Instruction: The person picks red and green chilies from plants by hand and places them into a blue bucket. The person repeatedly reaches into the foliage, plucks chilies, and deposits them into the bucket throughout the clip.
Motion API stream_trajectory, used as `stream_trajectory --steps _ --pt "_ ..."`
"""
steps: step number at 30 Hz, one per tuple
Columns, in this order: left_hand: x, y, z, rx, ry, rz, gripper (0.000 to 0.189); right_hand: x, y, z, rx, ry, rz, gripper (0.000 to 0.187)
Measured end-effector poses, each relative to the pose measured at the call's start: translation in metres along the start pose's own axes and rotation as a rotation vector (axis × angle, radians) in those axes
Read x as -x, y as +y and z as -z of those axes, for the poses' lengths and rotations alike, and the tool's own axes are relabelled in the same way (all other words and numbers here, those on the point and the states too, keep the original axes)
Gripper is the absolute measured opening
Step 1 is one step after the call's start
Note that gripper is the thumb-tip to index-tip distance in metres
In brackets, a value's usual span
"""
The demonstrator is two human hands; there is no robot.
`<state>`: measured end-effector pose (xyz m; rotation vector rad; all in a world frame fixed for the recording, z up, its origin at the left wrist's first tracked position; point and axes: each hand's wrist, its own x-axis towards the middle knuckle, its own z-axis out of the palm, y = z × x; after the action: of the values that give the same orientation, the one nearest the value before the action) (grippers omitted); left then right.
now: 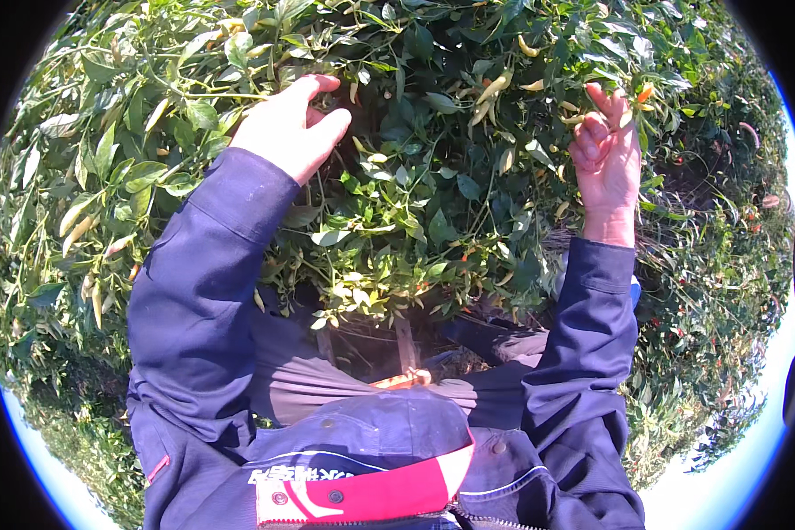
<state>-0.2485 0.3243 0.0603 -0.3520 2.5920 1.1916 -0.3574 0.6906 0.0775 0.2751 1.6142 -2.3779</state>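
Observation:
My left hand (291, 126) reaches into a leafy chili pepper plant (397, 218) at the upper left of centre. Its thumb and forefinger are apart with no pepper visible between them; leaves and shadow hide the other fingers. At the upper right, my right hand (606, 146) is turned palm up with its fingers partly curled among the stems. An orange chili pepper (646, 91) is just right of its fingertips, and a small pale piece (626, 118) shows against the hand. Whether the fingers grip anything is unclear. Pale yellow chili peppers (493, 93) hang between my hands.
More pale peppers (79, 232) hang at the left. Below the foliage are my bent legs (305, 377) and what looks like a wooden stool or frame (405, 344). A white and blue object (635, 290) is partly hidden behind my right sleeve. Dense plants (722, 265) continue along the right.

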Motion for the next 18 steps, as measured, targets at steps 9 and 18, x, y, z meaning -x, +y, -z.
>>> stream_trajectory --steps 9,18 --pt "0.006 0.008 -0.002 -0.045 -0.077 -0.038 0.040 0.033 0.042 0.007 -0.262 -0.037 -0.180 0.026" --pt "0.012 0.018 -0.019 -0.115 -0.264 -0.146 0.045 0.039 0.028 -0.007 -0.705 -0.267 -0.235 0.021"
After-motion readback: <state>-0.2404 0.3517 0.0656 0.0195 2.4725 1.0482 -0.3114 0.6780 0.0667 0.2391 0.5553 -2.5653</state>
